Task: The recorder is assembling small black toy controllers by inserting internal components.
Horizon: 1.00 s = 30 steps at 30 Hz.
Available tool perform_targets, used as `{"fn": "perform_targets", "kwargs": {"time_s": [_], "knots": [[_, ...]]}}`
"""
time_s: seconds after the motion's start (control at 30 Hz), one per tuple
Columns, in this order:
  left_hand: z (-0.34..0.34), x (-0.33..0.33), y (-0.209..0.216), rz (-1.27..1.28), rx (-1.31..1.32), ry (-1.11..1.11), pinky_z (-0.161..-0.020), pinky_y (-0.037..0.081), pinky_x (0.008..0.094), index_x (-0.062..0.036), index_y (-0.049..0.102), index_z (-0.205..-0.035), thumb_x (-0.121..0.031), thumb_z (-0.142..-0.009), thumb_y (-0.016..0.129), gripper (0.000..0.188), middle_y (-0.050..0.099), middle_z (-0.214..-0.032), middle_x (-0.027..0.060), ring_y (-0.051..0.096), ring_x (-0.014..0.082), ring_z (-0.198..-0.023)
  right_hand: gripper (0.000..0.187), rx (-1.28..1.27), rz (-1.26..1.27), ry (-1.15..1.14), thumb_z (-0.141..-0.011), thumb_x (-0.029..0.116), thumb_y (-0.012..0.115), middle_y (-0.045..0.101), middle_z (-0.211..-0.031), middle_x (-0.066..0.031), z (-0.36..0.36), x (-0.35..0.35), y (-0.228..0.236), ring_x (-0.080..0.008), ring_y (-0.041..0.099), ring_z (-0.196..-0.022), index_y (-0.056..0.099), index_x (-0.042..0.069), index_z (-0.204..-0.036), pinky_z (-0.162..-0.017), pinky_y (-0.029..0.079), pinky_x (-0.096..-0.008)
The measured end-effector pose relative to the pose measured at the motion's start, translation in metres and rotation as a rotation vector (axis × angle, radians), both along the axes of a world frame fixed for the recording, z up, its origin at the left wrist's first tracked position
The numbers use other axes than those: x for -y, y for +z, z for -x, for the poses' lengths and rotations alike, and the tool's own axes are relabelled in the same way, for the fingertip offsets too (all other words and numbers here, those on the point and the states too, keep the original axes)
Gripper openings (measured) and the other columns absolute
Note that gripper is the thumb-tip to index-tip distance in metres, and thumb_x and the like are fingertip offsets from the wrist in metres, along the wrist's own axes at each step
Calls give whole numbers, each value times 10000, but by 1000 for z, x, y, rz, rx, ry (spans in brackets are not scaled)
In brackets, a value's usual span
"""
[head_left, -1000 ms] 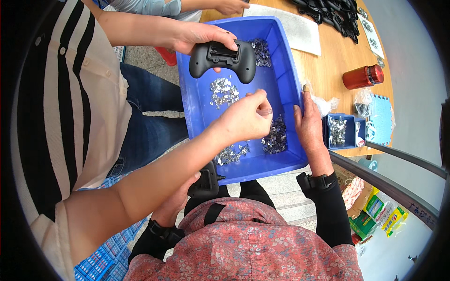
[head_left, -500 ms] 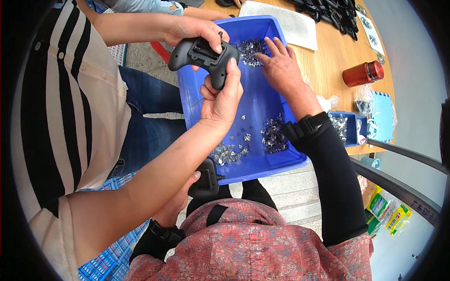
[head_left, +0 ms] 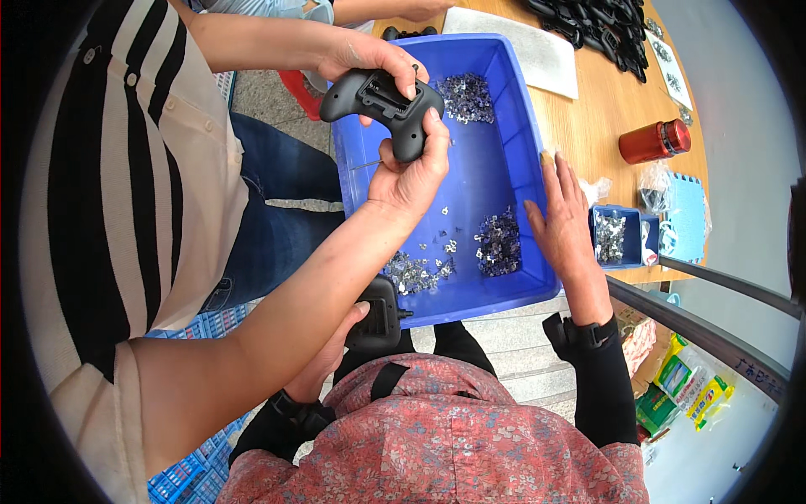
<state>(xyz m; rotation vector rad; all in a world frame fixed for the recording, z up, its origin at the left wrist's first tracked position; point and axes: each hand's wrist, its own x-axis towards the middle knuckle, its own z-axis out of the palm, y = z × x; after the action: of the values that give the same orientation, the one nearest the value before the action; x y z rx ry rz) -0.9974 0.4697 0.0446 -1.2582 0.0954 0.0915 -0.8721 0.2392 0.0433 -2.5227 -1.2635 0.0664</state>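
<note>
My left hand [head_left: 329, 357] is closed around a black game controller [head_left: 374, 315] beside the near left corner of the blue bin [head_left: 470, 172]; the other person's forearm covers part of this hand. At the bin's right rim, my right hand [head_left: 564, 220] lies with its fingers stretched out and nothing in it. Small metal parts sit in the bin in separate heaps: one at the far end [head_left: 467, 98], a dark one near right [head_left: 499, 244] and a lighter one near left [head_left: 413, 273]. Several loose parts are scattered between them.
A person in a striped shirt [head_left: 126, 168] at the left holds another black controller [head_left: 388, 107] over the bin. A red flask [head_left: 653, 141], a small blue box of parts [head_left: 610, 235] and a pile of black parts [head_left: 592, 34] stand on the wooden table [head_left: 588, 113]. Metal rails [head_left: 697, 323] run at the right.
My right hand has left the far heap of parts in the bin and moved right and nearer to the bin's right rim. My left hand still holds its controller.
</note>
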Motion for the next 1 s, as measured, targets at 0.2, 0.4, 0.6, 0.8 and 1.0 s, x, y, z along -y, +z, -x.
{"fn": "perform_targets", "kwargs": {"time_s": [0.2, 0.4, 0.6, 0.8, 1.0], "knots": [[29, 9, -3, -331, -235, -156, -982, 494, 449, -33, 644, -985, -33, -840, 597, 153, 633, -956, 64, 597, 241, -1006, 688, -78, 10, -58, -866, 106, 667, 362, -1515, -255, 7, 20, -35, -432, 415, -1353, 352, 30, -1473, -1108, 354, -505], [145, 46, 16, -1418, -691, -424, -1021, 453, 376, -34, 551, -1232, -49, -891, 593, 344, 583, -1175, 48, 553, 169, -1117, 712, -69, -71, -62, -847, 87, 676, 411, -1469, -272, 9, 15, -33, -447, 463, -1302, 348, 29, -1476, -1070, 399, -500], [222, 81, 1, -1991, -936, -697, -988, 453, 299, -9, 545, -1328, -86, -944, 593, 394, 611, -1242, 49, 572, 113, -1119, 700, -36, -59, -73, -837, 92, 683, 413, -1462, -274, 11, 19, -32, -446, 459, -1299, 368, 27, -1459, -1077, 390, -497], [219, 84, 5, -1907, -926, -703, -920, 481, 260, -2, 597, -1204, -99, -962, 587, 261, 658, -1097, 25, 609, 90, -1024, 684, -24, -61, -79, -834, 94, 685, 421, -1455, -272, 10, 20, -33, -446, 463, -1289, 383, 25, -1444, -1074, 389, -506], [217, 85, 15, -1860, -928, -697, -872, 511, 263, -11, 599, -1173, -98, -964, 584, 228, 660, -1097, 40, 624, 89, -987, 691, -18, -74, -68, -828, 103, 695, 435, -1444, -267, 11, 17, -38, -443, 463, -1290, 387, 25, -1442, -1078, 388, -509]]}}
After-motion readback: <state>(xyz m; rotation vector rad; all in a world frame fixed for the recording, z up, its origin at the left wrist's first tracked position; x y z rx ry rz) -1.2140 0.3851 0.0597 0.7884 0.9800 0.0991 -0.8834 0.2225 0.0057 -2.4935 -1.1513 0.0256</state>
